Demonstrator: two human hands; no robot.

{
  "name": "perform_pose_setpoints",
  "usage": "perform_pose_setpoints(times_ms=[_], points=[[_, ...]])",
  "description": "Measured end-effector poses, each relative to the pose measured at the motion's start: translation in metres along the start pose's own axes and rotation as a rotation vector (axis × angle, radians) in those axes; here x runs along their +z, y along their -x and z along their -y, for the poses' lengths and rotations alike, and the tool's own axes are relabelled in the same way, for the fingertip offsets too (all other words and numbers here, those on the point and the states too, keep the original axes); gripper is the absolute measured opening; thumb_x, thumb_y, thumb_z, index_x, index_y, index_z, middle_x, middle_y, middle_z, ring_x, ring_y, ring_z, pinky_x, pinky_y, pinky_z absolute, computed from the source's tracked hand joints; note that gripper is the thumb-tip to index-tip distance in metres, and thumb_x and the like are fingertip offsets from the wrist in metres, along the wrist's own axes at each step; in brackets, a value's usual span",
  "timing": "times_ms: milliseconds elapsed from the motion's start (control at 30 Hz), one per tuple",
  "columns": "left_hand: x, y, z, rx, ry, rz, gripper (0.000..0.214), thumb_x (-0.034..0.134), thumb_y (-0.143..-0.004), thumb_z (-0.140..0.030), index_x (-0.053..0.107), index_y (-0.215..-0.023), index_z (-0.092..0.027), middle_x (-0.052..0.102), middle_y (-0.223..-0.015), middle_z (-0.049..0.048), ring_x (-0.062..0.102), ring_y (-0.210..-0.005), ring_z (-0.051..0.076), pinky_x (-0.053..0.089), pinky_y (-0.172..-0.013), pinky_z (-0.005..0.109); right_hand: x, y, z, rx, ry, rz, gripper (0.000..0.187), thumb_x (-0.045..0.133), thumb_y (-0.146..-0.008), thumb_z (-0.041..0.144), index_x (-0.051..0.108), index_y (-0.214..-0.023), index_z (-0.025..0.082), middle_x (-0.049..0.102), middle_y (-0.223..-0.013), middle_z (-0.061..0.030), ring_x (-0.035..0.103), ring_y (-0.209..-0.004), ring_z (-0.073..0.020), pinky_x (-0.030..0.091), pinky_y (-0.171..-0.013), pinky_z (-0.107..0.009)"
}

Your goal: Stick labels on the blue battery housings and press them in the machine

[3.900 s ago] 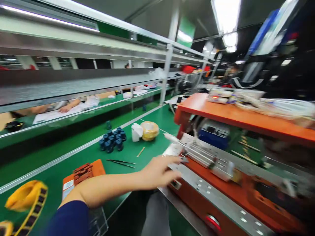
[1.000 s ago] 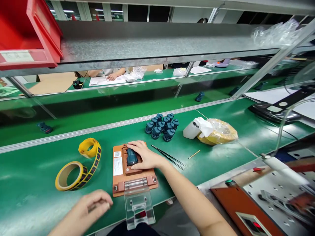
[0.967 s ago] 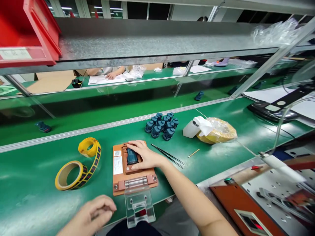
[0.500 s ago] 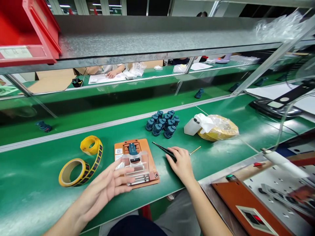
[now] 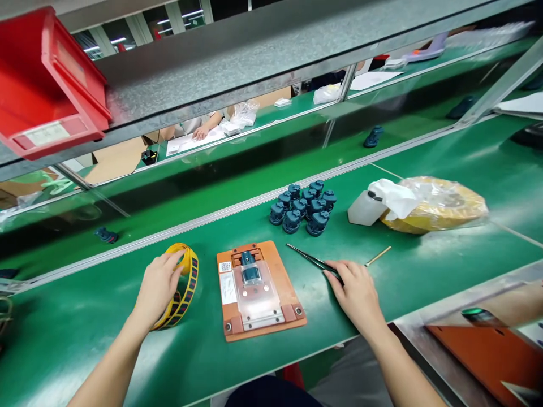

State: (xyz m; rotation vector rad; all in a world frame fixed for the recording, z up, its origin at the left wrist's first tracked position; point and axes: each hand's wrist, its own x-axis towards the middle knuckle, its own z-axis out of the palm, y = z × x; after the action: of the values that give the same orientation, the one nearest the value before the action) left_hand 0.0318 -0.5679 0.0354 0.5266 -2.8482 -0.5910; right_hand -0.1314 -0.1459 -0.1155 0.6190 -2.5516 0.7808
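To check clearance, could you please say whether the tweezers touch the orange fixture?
Apart: the head view shows green tabletop separating tweezers and orange fixture.

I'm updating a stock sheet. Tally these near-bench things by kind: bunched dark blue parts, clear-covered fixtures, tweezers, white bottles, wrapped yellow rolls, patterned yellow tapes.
Bunched dark blue parts: 10
Clear-covered fixture: 1
Tweezers: 1
White bottle: 1
Wrapped yellow roll: 1
Patterned yellow tape: 1
Total: 15

No word or number is legible. The fixture (image 5: 285, 282) bears a QR code (image 5: 224, 267) at its upper left, and just below it a white label (image 5: 228, 288) with faint, unreadable marks. The bin (image 5: 91, 96) carries a pale label (image 5: 47, 133), too blurred to read. Dark labels (image 5: 182, 308) line the tape (image 5: 192, 280), their print unreadable.
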Motion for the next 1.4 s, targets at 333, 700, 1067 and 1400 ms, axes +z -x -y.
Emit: perform_pose_setpoints(times_ms=[333,700,1067,1400], points=[[0.029,-0.045,0.006,-0.081,0.093,0.190,0.021,0.074,-0.077,-0.040,0.078,-0.090,-0.024,0.078,-0.087,0.0103,0.072,-0.089,0.034,0.049,-0.088,0.043,-0.014,-0.014,0.019,0.380,-0.479,-0.095,0.035,0.056,-0.094,0.053,0.064,-0.108,0.022,0.069,-0.099,-0.0106,0.067,-0.092,-0.0274,0.055,-0.084,-0.045],[0.019,0.000,0.016,-0.393,0.705,-0.104,0.050,0.085,-0.065,-0.055,0.074,-0.096,-0.017,0.080,-0.086,0.0091,0.076,-0.077,0.026,0.059,-0.065,0.030,-0.017,-0.092,0.147,0.455,-1.540,0.318,0.030,0.073,-0.086,0.050,0.068,-0.103,0.025,0.071,-0.097,-0.0044,0.070,-0.088,-0.0194,0.061,-0.082,-0.038],[0.022,0.019,0.020,-0.523,0.946,-0.287,0.039,0.089,-0.061,-0.048,0.072,-0.079,-0.018,0.077,-0.072,0.0027,0.072,-0.060,0.020,0.058,-0.056,0.028,0.038,-0.137,0.272,0.324,-1.570,0.744,0.038,0.090,-0.068,0.041,0.070,-0.088,0.016,0.074,-0.081,-0.0021,0.073,-0.077,-0.0166,0.061,-0.076,-0.030],[0.023,0.024,0.017,-0.512,0.938,-0.290,0.039,0.086,-0.066,-0.050,0.070,-0.080,-0.017,0.077,-0.077,0.0043,0.073,-0.066,0.021,0.058,-0.060,0.028,0.056,-0.133,0.279,0.297,-1.470,0.793,0.042,0.089,-0.065,0.047,0.068,-0.084,0.015,0.074,-0.078,-0.0034,0.073,-0.075,-0.0179,0.059,-0.075,-0.031]])
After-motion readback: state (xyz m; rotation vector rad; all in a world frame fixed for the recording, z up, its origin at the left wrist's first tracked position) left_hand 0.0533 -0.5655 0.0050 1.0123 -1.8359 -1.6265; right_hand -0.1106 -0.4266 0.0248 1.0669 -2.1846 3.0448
